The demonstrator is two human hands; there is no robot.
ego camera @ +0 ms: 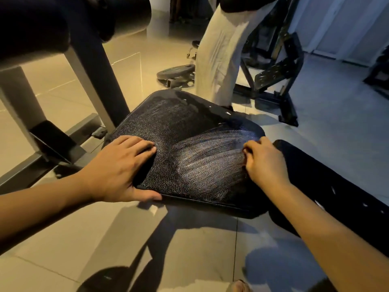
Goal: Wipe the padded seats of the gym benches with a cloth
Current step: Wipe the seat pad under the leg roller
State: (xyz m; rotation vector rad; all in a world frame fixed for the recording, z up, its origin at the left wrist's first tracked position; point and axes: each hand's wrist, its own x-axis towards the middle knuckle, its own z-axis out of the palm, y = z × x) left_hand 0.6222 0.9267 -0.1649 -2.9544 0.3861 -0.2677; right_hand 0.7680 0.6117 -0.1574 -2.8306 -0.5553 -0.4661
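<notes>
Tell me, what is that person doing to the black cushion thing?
Someone is cleaning a gym bench. Their left hand rests flat on the left corner of the black padded seat. Their right hand is at the seat's right side with its fingers curled; any cloth in it is too dark to make out. Pale wipe streaks show across the seat. Another person in light trousers stands just beyond it.

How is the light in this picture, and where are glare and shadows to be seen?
In the head view, warm yellow light covers the floor at left, cool blue at right; in the head view, pale streaky glare lies on the seat beside the right hand; in the head view, arm shadows darken the near floor.
</notes>
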